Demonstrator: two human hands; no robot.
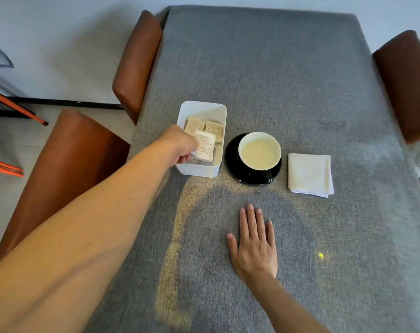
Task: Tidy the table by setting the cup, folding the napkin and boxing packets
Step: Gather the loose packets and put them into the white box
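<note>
A white rectangular box (213, 111) stands left of centre on the table, with several beige packets (214, 130) lying in it. My left hand (177, 145) reaches over the box's near left corner and pinches a pale packet (205, 145) just above the ones inside. To the right of the box a black cup (259, 151) with a pale inside sits on a black saucer (231, 162), handle toward me. A folded white napkin (309, 174) lies to the right of the saucer. My right hand (254, 243) rests flat on the cloth, fingers apart, holding nothing.
A grey tablecloth (276, 80) covers the whole table. Brown padded chairs stand at the left edge (137, 61), the near left (67, 164) and the right edge (406, 85). Orange metal legs (14, 106) show on the floor at far left.
</note>
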